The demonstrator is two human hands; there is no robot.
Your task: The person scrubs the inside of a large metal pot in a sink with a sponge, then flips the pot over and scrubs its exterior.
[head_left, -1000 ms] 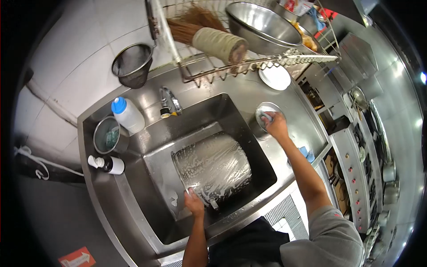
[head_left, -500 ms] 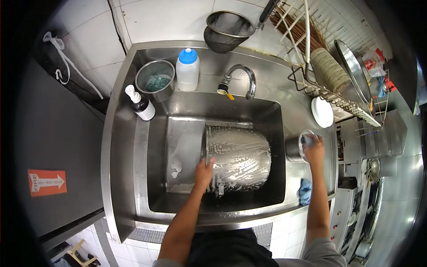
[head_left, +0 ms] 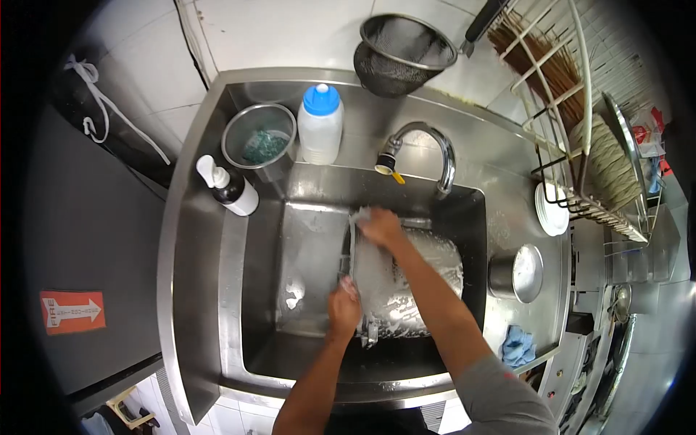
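A large metal pot (head_left: 383, 290), streaked with suds, lies on its side in the sink basin (head_left: 308, 243), its mouth facing left. My left hand (head_left: 344, 308) is closed around the lower part of its rim. Bunched fingers of my right hand (head_left: 380, 228) press a greyish scrubbing pad (head_left: 359, 215) against the upper part of the rim. The pad is mostly covered by the fingers. My right forearm crosses over the pot and hides part of its side. A handle (head_left: 370, 332) shows on the pot's near side.
A small metal container (head_left: 500, 277) with foam and a blue cloth (head_left: 518, 346) are on the right ledge. Behind the basin stand the faucet (head_left: 428, 130), a blue-capped bottle (head_left: 320, 134), a metal pot (head_left: 283, 167) and a pump bottle (head_left: 235, 194). A wire rack (head_left: 580, 174) overhangs the right.
My right hand has moved left from the small foam-filled container to the large pot's rim, bringing the pad along. My left hand has stayed on the rim. The view has shifted slightly.
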